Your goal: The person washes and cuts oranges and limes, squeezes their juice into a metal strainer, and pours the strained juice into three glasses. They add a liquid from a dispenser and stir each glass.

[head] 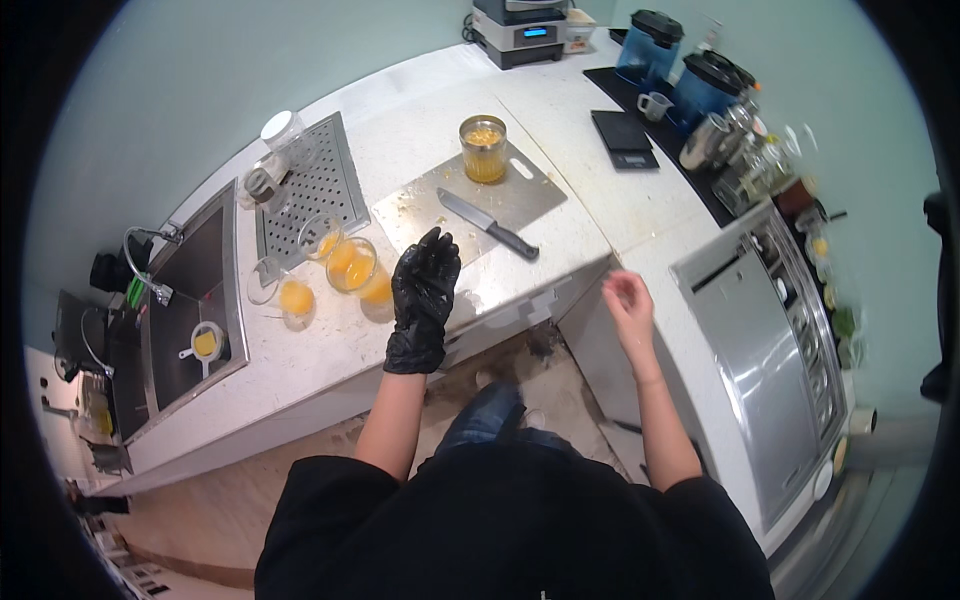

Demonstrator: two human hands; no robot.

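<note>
My left hand (426, 300), in a wet black glove, is held palm up over the counter's front edge with nothing in it. Bare and a little blurred, my right hand (630, 300) hangs by the corner of the counter, loosely curled and visibly holding nothing. A metal cutting board (532, 196) with yellow scraps lies ahead. On it rest a kitchen knife (487, 223), black handle towards me, and a ribbed glass jar (484, 161) of yellow pulp with a metal rim. Left of my gloved hand are a large glass (358, 271) and two smaller glasses (321, 238) (285, 291) with orange contents.
A perforated metal drain tray (319, 176) holds clear jars (289, 139). Beyond it is a sink (199, 300) with a faucet (146, 259). On the right are a black scale (624, 140), blue pitchers (649, 49) and a steel ingredient station (757, 352). An appliance (521, 34) stands at the back.
</note>
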